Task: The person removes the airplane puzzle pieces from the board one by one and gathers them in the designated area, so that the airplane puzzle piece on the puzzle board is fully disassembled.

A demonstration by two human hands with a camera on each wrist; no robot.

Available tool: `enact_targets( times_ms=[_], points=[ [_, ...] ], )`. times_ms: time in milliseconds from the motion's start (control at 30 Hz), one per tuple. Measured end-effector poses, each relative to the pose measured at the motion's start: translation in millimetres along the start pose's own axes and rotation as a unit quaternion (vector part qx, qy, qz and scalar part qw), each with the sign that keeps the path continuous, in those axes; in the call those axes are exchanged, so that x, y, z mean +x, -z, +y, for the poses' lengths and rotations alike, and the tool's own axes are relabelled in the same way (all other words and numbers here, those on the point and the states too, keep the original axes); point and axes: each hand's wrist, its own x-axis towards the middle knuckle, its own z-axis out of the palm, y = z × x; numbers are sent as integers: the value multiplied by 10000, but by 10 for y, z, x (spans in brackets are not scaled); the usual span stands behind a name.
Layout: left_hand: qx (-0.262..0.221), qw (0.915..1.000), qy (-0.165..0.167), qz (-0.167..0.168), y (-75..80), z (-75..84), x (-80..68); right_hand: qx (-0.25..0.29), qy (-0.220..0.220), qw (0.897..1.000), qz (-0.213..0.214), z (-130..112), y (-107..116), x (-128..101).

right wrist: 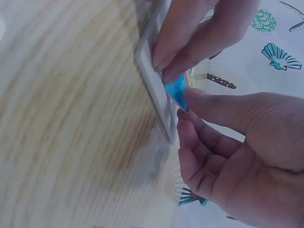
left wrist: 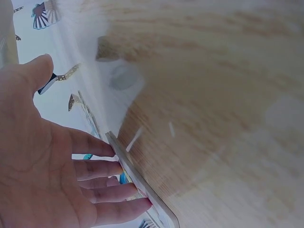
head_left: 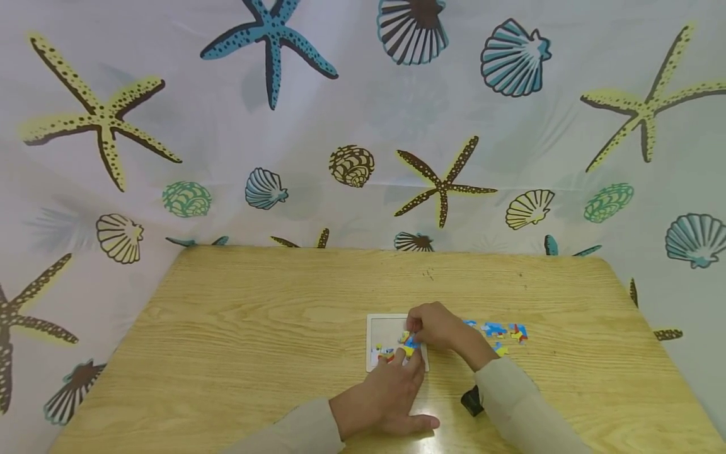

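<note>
Between the thumb and fingers of my right hand [head_left: 439,325], a blue puzzle piece [right wrist: 175,90] is held in a pinch, with the thumb against its face. The piece sits at the right side of the tray [head_left: 388,316], just beside the tips of my left fingers.

My left hand [head_left: 391,391] is not clenched. Its fingers [left wrist: 116,206] are extended and slightly spread, with the tips touching the tray area; its thumb points right, apart from the other fingers. Whether the left fingertips also press the blue puzzle piece, I cannot tell.

The tray is rectangular, pale and rimmed. It lies flat on the tabletop [head_left: 238,328], ahead of my left palm and to the left of my right fingers. Set pieces [head_left: 386,354] in red, white and yellow lie inside it, along the edge nearest my left fingertips.

Loose pieces [head_left: 495,329] in blue, red and yellow lie to the right of my right fingers, beyond the wrist.

Nearer to me than my right fingers, a black object [head_left: 472,400] shows beside the right sleeve [head_left: 522,397]. Well beyond the fingers of both hands hangs a pale cloth [head_left: 351,113] printed with starfish and shells.
</note>
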Motion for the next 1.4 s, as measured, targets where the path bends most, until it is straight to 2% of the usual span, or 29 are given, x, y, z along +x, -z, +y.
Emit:
enact_targets(
  times_ms=[433, 733, 967, 1167, 1400],
  points=[
    [-21, 9999, -18, -142, 41, -4, -2, 268, 338, 9989, 197, 46, 52, -37],
    [-138, 9997, -77, -178, 35, -11, -3, 356, 299, 9987, 187, 40, 79, -68],
    [-168, 9997, -38, -152, 31, -8, -9, 531, 225, 9981, 200, 23, 216, -120],
    [-188, 9995, -43, -245, 41, -13, -9, 652, 129, 9976, 168, 130, 344, -213],
    [-202, 9998, -53, -2, 17, -7, 11, 613, 31, 9980, 144, 345, 429, -340]
  ],
)
